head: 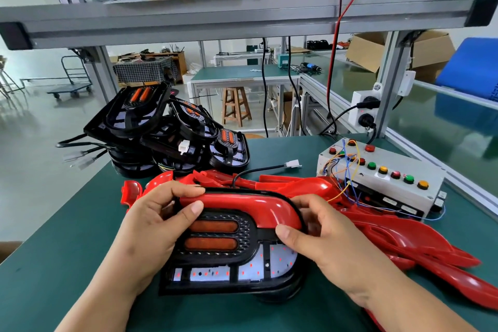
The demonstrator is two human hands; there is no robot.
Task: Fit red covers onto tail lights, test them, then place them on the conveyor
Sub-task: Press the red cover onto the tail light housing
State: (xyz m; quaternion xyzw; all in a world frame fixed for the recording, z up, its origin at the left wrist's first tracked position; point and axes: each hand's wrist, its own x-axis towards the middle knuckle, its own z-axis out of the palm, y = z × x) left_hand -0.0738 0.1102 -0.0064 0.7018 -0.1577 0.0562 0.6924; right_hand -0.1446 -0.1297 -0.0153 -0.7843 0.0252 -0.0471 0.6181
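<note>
A: Quick one. Where's the part?
B: Black oval plastic tail light [249, 229] sits at 6 o'clock on the green bench [67, 264], face up. Something dark shows under its near edge, can't tell what. The red glossy curved plastic cover [242, 203] runs along its 12 o'clock rim and bends down the 3 o'clock side.
A: Hands?
B: Left hand [151, 226] is curled round the 9 o'clock end, thumb flat on the cover, fingers hooked over the far rim. Right hand [320, 234] does the same at 3 o'clock, thumb on the bend, fingers tucked behind. Both grip cover and light together.
A: Seated?
B: Can't tell. Reads as the fitting step. The white board at 6 o'clock is uncovered, with red dots on it.
A: How to do it well?
B: My read: line the cover edge into the black rim first. Then press with both thumbs evenly, working out from the bend. Forcing one end may flex the thin plastic or pop it out.
A: Next?
B: White plug on black lead [292, 164] lies free at 12 o'clock. It likely goes to the grey test box with coloured buttons [382, 172] at 2 o'clock. Spare red covers [390, 232] are piled at 3 o'clock, uncovered black lights [161, 129] stacked at 10 o'clock.
</note>
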